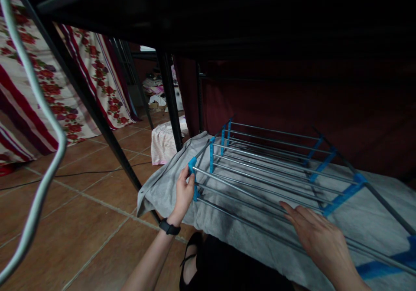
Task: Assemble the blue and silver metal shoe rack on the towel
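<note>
Inspected a metal drying rack (253, 161) lying flat on a grey blanket (162, 187), spread on a low surface beneath a dark bunk frame (169, 96). Found every visible silver rail seated in blue brackets (342, 197) on both sides; saw none loose or out of line. Saw no laundry on the rails.

Found the left hand (183, 193), with a black wristwatch (169, 227) at the wrist, at the rack's near left corner, fingers (187, 172) clenched around the blue corner piece (192, 164). Found the right hand (320, 237) laid palm down on the nearest rails towards the right, fingers released and stretched out, pressing or resting rather than grasping. Cannot tell how hard.

Judged as done: rack laid down, both hands in contact. Judged as not done: any lifting, standing up or loading. Cannot tell whether legs or wings are folded underneath.

Noted around the work: tiled floor (81, 221) to the left, a pale pink cloth (162, 143) just beyond the blanket's far corner, floral fabric (97, 74) hanging further off, dark red fabric (292, 104) behind the rack, and a bent grey bar (42, 187) close to the camera at far left.
</note>
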Tool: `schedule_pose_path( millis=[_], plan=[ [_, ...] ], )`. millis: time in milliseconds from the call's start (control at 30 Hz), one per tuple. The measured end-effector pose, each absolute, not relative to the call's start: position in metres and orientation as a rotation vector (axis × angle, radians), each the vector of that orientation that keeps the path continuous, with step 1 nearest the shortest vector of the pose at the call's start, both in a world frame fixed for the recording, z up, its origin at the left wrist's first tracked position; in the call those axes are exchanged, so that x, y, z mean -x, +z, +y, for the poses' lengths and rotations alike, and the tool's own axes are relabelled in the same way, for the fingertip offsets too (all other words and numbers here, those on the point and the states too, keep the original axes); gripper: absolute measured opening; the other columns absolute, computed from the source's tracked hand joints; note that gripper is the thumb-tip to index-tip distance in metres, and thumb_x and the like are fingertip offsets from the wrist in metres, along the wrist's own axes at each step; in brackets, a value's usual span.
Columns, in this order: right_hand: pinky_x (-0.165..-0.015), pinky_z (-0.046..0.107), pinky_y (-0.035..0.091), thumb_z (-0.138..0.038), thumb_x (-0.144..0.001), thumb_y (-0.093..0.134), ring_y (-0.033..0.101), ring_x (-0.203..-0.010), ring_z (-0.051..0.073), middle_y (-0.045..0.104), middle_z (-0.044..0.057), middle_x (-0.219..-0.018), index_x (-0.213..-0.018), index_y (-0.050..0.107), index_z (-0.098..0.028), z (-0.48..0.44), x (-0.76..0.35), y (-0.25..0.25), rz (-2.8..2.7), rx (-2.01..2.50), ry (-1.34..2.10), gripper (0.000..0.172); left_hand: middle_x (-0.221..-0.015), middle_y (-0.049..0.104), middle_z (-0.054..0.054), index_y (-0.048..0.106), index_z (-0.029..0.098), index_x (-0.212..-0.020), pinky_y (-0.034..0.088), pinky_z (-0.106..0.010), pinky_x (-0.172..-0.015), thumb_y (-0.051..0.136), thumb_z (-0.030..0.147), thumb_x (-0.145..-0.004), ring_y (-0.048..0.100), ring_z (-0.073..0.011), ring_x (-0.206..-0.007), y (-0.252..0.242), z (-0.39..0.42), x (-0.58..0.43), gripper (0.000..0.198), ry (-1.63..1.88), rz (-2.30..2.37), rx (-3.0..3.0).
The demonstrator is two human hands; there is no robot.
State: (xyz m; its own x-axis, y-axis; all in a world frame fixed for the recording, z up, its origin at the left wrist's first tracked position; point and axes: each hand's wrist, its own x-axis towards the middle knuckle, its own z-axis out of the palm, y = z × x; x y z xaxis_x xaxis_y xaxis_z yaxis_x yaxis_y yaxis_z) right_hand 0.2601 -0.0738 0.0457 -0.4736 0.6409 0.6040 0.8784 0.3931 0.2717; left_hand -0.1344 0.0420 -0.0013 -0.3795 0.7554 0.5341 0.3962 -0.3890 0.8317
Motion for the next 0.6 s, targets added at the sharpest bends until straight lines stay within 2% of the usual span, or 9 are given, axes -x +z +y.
schedule_pose_path(
  millis=[267,400,467,500,567,600],
  plan=[
    [-0.069,0.028,0.042,-0.033,-0.101,0.04,0.062,-0.077,0.014,0.067,0.003,-0.095,-0.129,0.059,-0.022,-0.065,-0.259,0.053,-2.277,1.291,-0.735,0.035,-0.129,0.061,-0.012,0.059,0.018,-0.128,0.042,-0.043,-0.107,0.053,0.028,-0.086,0.056,-0.0255,-0.12,-0.002,0.044,0.133,0.043,1.869,1.595,-1.584],
    [-0.074,0.029,0.043,-0.027,-0.1,0.045,0.063,-0.082,0.016,0.068,0.004,-0.095,-0.123,0.063,-0.02,-0.064,-0.25,0.058,-2.264,1.332,-0.67,0.03,-0.127,0.062,-0.012,0.058,0.018,-0.128,0.042,-0.044,-0.107,0.054,0.034,-0.085,0.058,-0.027,-0.118,-0.003,0.04,0.137,0.046,1.856,1.604,-1.586],
    [-0.077,0.031,0.043,-0.024,-0.099,0.046,0.062,-0.084,0.017,0.068,0.005,-0.094,-0.123,0.063,-0.02,-0.066,-0.244,0.062,-2.245,1.4,-0.628,0.03,-0.134,0.057,-0.012,0.055,0.019,-0.133,0.041,-0.048,-0.108,0.057,0.036,-0.083,0.054,-0.0299,-0.122,0.004,0.033,0.131,0.053,1.921,1.674,-1.617],
    [-0.078,0.032,0.043,-0.024,-0.099,0.046,0.062,-0.086,0.018,0.069,0.006,-0.095,-0.122,0.063,-0.02,-0.066,-0.241,0.064,-2.231,1.442,-0.61,0.029,-0.14,0.052,-0.012,0.052,0.019,-0.136,0.036,-0.051,-0.112,0.058,0.036,-0.083,0.048,-0.0322,-0.129,0.01,0.027,0.125,0.056,1.944,1.745,-1.664],
    [-0.081,0.034,0.042,-0.025,-0.098,0.048,0.061,-0.087,0.019,0.069,0.006,-0.095,-0.123,0.063,-0.021,-0.063,-0.238,0.067,-2.202,1.505,-0.562,0.029,-0.145,0.046,-0.007,0.046,0.026,-0.142,0.031,-0.057,-0.114,0.058,0.033,-0.083,0.04,-0.0341,-0.135,0.029,0.015,0.108,0.06,2.013,1.821,-1.723],
    [-0.081,0.034,0.042,-0.026,-0.098,0.049,0.061,-0.088,0.019,0.069,0.006,-0.095,-0.123,0.062,-0.021,-0.061,-0.238,0.067,-2.182,1.521,-0.542,0.029,-0.148,0.044,-0.002,0.044,0.034,-0.143,0.032,-0.054,-0.115,0.057,0.032,-0.085,0.04,-0.0312,-0.136,0.041,0.007,0.096,0.06,1.97,1.808,-1.759]
  ],
)
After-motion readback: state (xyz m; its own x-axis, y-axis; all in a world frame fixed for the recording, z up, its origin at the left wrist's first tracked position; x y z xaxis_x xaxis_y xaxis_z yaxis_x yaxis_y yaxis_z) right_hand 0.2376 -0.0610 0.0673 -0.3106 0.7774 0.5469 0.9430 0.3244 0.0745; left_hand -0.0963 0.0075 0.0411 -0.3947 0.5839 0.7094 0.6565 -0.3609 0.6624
